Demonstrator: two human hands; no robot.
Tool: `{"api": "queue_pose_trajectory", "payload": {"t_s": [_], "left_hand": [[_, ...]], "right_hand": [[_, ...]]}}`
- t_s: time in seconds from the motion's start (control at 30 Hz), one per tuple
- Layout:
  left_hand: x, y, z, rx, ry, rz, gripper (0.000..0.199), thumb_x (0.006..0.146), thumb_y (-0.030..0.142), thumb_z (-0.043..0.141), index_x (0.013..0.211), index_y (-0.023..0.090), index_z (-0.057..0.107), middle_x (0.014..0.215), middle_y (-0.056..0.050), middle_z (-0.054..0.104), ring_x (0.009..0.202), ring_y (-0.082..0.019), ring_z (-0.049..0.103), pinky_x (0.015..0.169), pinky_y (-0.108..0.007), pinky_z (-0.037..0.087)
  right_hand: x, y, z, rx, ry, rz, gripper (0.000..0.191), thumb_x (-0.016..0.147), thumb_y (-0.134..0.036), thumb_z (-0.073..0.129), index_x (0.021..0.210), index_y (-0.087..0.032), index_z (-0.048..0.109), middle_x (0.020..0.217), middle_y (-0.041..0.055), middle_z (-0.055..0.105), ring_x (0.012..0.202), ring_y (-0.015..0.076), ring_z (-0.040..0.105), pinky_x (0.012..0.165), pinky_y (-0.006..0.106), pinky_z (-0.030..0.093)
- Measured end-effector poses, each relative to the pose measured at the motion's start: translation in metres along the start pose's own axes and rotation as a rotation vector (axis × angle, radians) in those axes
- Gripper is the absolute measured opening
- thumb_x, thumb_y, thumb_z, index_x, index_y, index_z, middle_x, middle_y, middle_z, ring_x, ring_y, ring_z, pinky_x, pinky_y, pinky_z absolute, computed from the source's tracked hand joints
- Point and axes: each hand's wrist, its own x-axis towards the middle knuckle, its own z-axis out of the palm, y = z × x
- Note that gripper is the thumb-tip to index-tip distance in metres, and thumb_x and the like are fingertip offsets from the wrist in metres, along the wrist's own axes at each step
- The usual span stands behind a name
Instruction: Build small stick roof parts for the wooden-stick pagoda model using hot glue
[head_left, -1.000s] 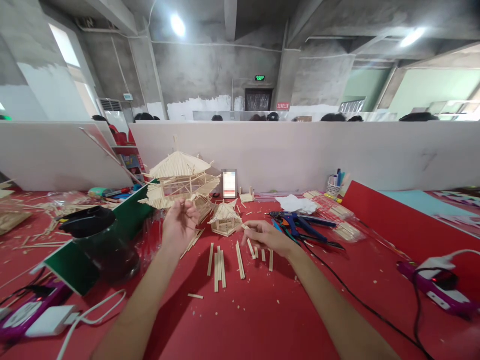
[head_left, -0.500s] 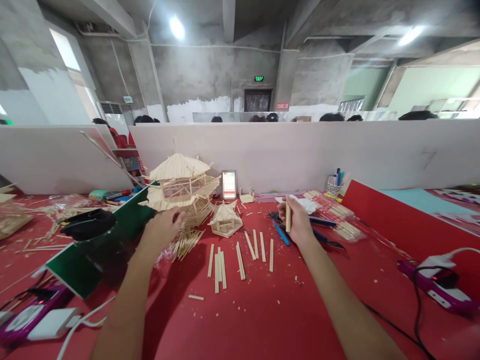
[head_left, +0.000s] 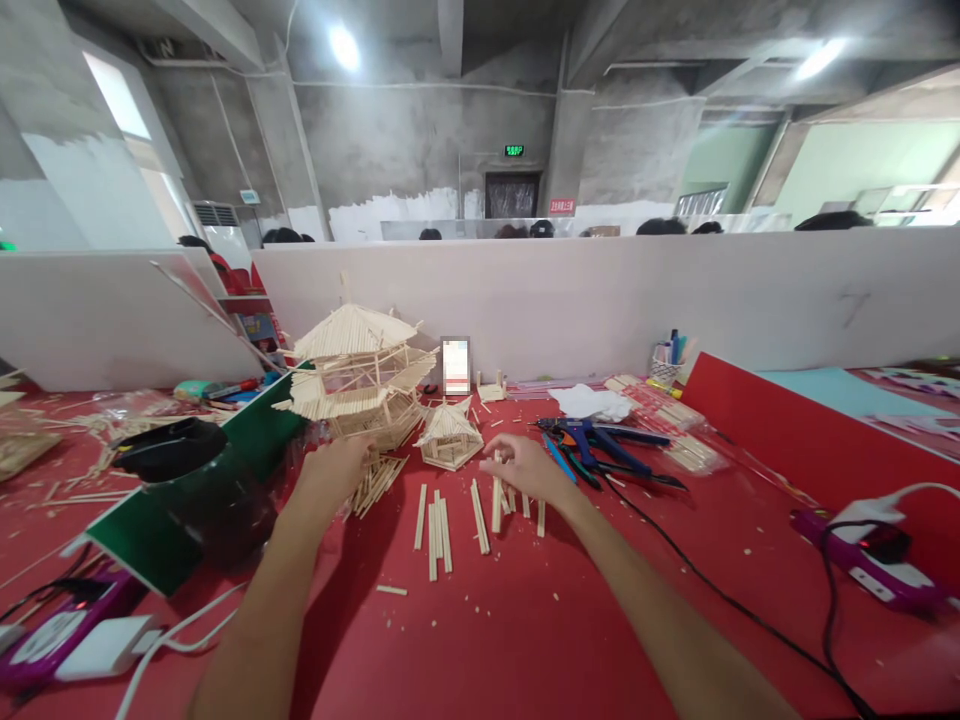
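My right hand pinches a short bundle of pale wooden sticks upright over the red table. Right beside it lie more sticks, partly hidden by the hand. My left hand has curled fingers at the edge of a heap of loose sticks; whatever is in the fingertips is hidden. Behind that hand stands a large tiered stick pavilion with a pointed roof. A smaller stick pavilion sits between the hands. Several glued-looking stick strips lie in a loose row in front.
A blue glue gun and pliers lie to the right, beside white tissue and bagged sticks. A phone leans at the divider. At left are a dark jar and green board; purple power strips flank the workspace.
My right hand has swung left and down from above the glue gun to the stick row, carrying its sticks. My left hand has lowered slightly to the loose heap.
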Motion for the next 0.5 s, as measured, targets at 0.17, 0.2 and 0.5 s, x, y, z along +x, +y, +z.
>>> {"api": "queue_pose_trajectory", "payload": {"t_s": [0.17, 0.2, 0.5], "left_hand": [[0.002, 0.016, -0.001, 0.267, -0.123, 0.057, 0.017, 0.084, 0.030, 0.054, 0.077, 0.021, 0.067, 0.081, -0.012, 0.070, 0.074, -0.029, 0.065, 0.070, -0.035, 0.042], [0.002, 0.019, -0.002, 0.253, -0.145, 0.089, 0.018, 0.084, 0.031, 0.054, 0.075, 0.022, 0.066, 0.080, -0.011, 0.070, 0.074, -0.028, 0.064, 0.068, -0.033, 0.041], [-0.007, 0.047, 0.012, 0.027, -0.324, 0.426, 0.023, 0.087, 0.030, 0.054, 0.068, 0.024, 0.065, 0.063, -0.004, 0.064, 0.059, -0.020, 0.056, 0.061, -0.029, 0.036]], "right_hand": [[-0.003, -0.003, 0.015, -0.168, -0.084, 0.032, 0.026, 0.088, -0.036, 0.059, 0.102, -0.017, 0.071, 0.063, 0.0029, 0.069, 0.057, 0.0176, 0.065, 0.060, 0.026, 0.045], [-0.003, -0.003, 0.017, -0.211, -0.081, 0.016, 0.028, 0.089, -0.036, 0.059, 0.104, -0.016, 0.071, 0.068, 0.0050, 0.072, 0.063, 0.0190, 0.067, 0.064, 0.027, 0.046], [-0.003, 0.006, 0.021, -0.363, -0.086, -0.141, 0.033, 0.090, -0.029, 0.056, 0.118, -0.017, 0.068, 0.104, 0.0122, 0.074, 0.094, 0.0259, 0.068, 0.079, 0.031, 0.045]]}}
